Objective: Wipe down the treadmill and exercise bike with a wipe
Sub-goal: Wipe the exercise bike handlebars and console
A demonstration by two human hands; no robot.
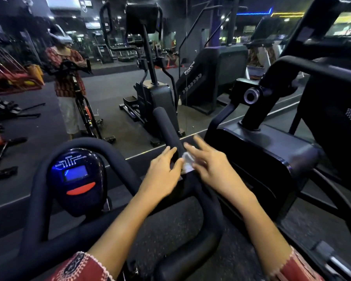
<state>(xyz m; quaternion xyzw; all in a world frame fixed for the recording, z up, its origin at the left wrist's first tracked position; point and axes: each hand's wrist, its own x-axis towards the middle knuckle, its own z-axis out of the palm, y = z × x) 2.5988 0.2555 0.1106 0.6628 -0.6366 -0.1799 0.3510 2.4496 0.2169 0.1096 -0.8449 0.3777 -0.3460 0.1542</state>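
I look down at the exercise bike's black padded handlebar [49, 179] and its console [77, 175] with a lit blue screen. Both hands meet on the right-hand grip [166, 126], which points away from me. My left hand [163, 175] rests on the grip with fairly straight fingers, its thumb beside a small white wipe [187, 162]. My right hand [208, 166], blurred, holds the wipe against the grip between thumb and forefinger while its other fingers are spread. No treadmill shows clearly.
A large black machine [268, 159] stands close on the right. Ahead, a wall mirror [113, 92] reflects me, the bike and other gym machines. Dark rubber flooring [170, 226] lies below the handlebar.
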